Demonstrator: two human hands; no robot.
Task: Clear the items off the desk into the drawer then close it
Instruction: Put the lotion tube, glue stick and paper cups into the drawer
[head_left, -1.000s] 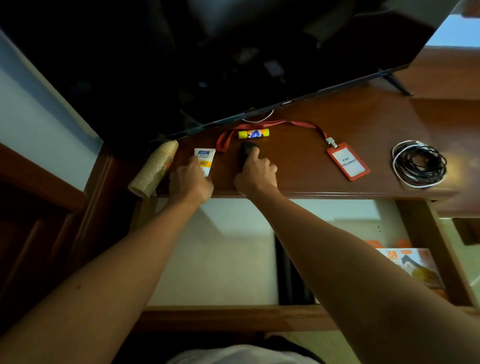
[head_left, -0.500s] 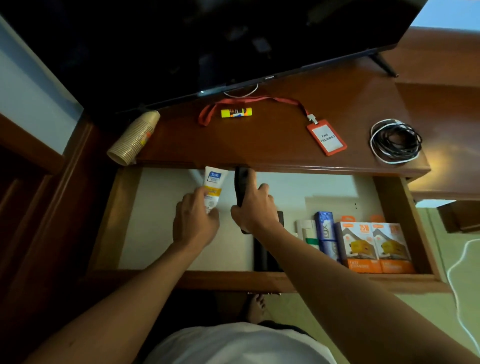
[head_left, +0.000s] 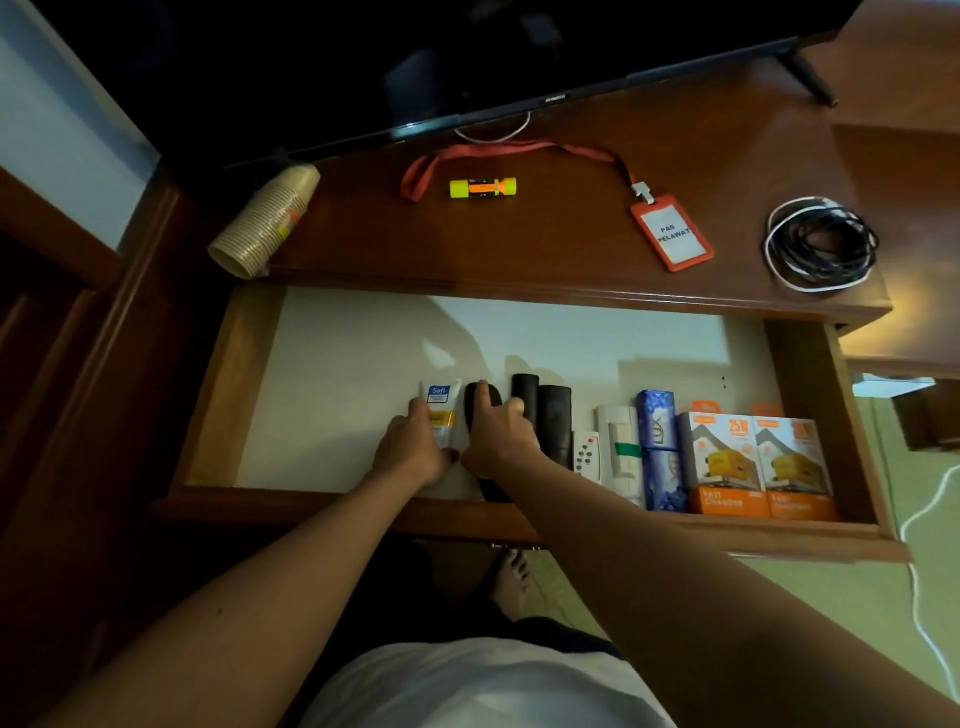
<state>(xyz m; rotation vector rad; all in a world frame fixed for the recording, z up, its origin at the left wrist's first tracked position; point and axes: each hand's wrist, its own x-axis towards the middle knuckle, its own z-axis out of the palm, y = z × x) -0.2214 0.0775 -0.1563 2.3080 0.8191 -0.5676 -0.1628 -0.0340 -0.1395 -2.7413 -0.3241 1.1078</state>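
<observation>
step: stowing | left hand (head_left: 415, 452) curled around tube (head_left: 440, 410) | right hand (head_left: 500, 436) fingers pressed onto black case (head_left: 480, 402) | both laid beside row in drawer (head_left: 332, 415), apparently for tidy packing

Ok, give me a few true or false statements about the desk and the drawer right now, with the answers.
1. The drawer is shut. False: it stands open.
2. The left hand holds a white tube inside the drawer. True.
3. The coiled cable lies in the drawer. False: it is on the desk.
4. The stack of paper cups lies on its side. True.
5. The badge holder is blue. False: it is orange-red.
</observation>
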